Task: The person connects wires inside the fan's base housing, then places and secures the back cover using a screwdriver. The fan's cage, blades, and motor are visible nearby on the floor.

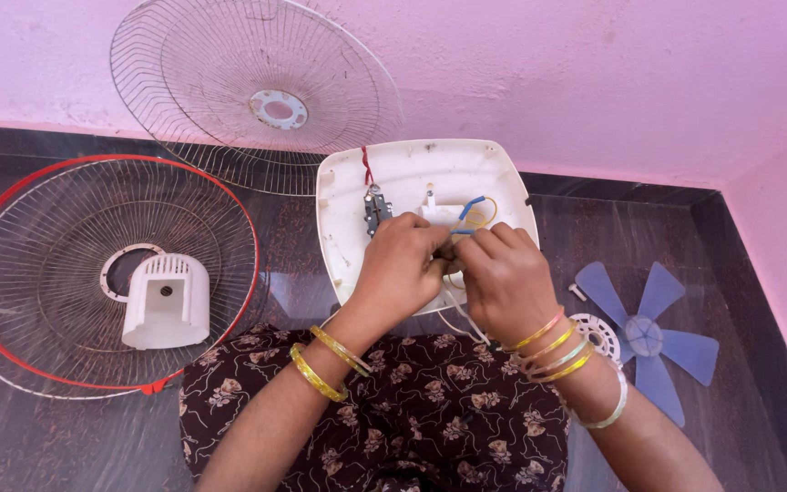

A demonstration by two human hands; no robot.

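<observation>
Wiring step: left hand (400, 264) and right hand (503, 273) pinched blue wire (468, 208) together over white fan base (412, 173). Next move probably needed fine fingertip control.

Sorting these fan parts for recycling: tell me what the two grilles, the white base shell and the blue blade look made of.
Red-rimmed grille and leaning grille: thin metal wire, seemingly plated. White base shell under the left hand and right hand: smooth moulded plastic, slightly glossy. Blue blade: translucent plastic, floor showing through.

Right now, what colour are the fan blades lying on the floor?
The fan blades are pale, see-through blue, seen in the head view, right of the hands.
</observation>
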